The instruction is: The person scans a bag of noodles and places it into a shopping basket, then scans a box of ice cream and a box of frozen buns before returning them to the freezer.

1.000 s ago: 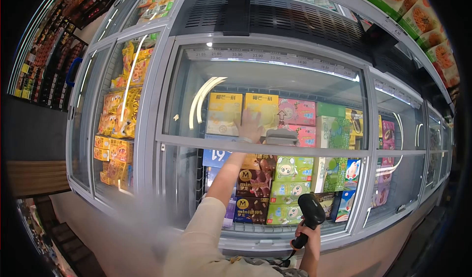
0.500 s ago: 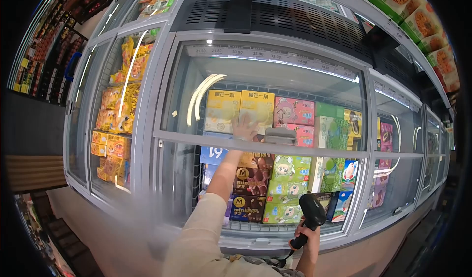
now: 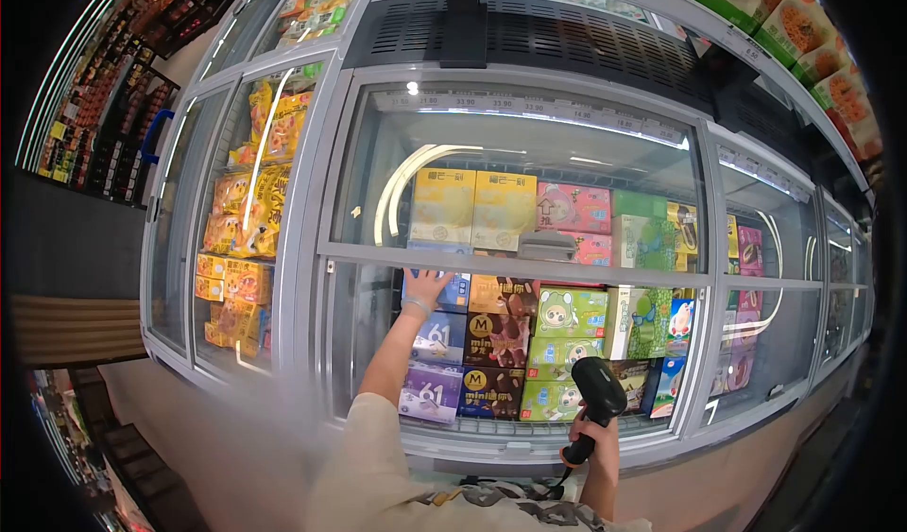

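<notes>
My left hand [image 3: 427,291] reaches into the freezer, its fingers spread over a blue ice cream box [image 3: 455,293] just below the glass lid's frame. Nearer me, under that wrist, are a white and blue "61" box [image 3: 437,338] and a purple "61" box [image 3: 431,394]. Brown "mini" ice cream boxes [image 3: 498,340] stand to the right of these. Low on the right, my right hand [image 3: 593,433] is wrapped round the handle of a black barcode scanner [image 3: 599,388], its head tilted over the green boxes [image 3: 567,357].
Yellow boxes [image 3: 504,213] and pink boxes [image 3: 576,208] lie behind the glass lid, whose frame [image 3: 520,265] crosses the freezer. A grey lid handle [image 3: 547,245] sits on it. Yellow bags [image 3: 262,213] fill the left freezer. Noodle packs [image 3: 794,12] stand at upper right.
My left hand has moved left and toward me, from the yellow boxes to the blue box. The scanner stays in my right hand. The view has shifted slightly.
</notes>
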A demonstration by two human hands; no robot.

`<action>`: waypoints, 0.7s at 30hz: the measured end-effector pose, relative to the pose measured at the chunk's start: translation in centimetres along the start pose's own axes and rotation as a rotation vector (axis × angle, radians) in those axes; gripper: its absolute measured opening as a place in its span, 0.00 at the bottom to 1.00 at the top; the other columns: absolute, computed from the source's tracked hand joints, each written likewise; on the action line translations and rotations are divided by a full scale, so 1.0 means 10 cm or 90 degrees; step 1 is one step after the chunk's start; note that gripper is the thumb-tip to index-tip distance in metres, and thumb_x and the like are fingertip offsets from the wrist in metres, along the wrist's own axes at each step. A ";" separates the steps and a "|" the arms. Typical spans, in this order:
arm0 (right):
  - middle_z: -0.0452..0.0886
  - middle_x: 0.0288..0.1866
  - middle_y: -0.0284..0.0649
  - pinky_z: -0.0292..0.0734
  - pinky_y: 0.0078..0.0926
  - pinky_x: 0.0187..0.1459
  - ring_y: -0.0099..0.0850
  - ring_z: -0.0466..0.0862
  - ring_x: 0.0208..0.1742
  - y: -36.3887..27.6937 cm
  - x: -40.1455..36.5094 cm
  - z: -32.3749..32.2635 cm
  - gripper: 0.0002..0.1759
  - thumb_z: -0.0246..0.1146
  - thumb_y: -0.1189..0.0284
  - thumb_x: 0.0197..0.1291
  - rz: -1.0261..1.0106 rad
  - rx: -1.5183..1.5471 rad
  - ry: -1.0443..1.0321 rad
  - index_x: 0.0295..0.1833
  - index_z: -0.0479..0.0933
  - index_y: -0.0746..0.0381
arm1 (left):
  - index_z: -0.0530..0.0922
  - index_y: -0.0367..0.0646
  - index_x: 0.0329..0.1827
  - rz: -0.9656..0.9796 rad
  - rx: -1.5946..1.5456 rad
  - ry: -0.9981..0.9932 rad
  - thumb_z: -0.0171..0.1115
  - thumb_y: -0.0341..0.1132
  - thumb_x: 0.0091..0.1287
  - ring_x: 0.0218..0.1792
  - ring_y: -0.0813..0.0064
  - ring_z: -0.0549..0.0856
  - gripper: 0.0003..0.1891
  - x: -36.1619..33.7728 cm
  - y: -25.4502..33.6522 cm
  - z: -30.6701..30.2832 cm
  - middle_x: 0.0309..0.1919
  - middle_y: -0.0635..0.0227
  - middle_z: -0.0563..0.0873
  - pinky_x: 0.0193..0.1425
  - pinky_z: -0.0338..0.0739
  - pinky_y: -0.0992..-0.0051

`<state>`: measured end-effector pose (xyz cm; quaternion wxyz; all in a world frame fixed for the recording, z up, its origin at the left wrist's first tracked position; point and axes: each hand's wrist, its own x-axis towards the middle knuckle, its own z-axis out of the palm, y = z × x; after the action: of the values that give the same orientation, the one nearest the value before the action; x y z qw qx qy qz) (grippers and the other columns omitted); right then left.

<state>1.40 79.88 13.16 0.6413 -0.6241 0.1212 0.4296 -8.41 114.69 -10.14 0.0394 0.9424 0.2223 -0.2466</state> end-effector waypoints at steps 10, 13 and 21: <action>0.68 0.16 0.41 0.67 0.22 0.19 0.30 0.70 0.14 0.02 -0.02 -0.07 0.22 0.56 0.81 0.33 0.002 0.052 0.019 0.41 0.64 0.71 | 0.47 0.63 0.67 0.191 -0.151 0.121 0.67 0.54 0.38 0.67 0.59 0.46 0.51 -0.15 0.77 -0.26 0.67 0.57 0.48 0.60 0.34 0.38; 0.68 0.16 0.41 0.67 0.22 0.18 0.30 0.70 0.14 -0.01 -0.05 -0.06 0.22 0.56 0.82 0.33 0.000 0.035 0.009 0.41 0.64 0.71 | 0.45 0.62 0.68 0.217 -0.058 0.087 0.64 0.56 0.40 0.68 0.62 0.42 0.51 0.00 1.12 -0.28 0.67 0.58 0.45 0.61 0.34 0.40; 0.68 0.17 0.42 0.67 0.22 0.18 0.29 0.70 0.13 -0.07 -0.09 -0.21 0.22 0.56 0.82 0.33 -0.039 0.059 0.045 0.41 0.64 0.70 | 0.44 0.75 0.66 0.134 -0.004 0.192 0.52 0.35 0.56 0.66 0.62 0.50 0.37 0.37 1.24 0.11 0.64 0.67 0.56 0.60 0.44 0.42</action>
<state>2.12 77.69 13.86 0.6777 -0.6121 0.1445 0.3810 -0.62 104.84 -13.34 0.0342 0.9867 0.1267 -0.0960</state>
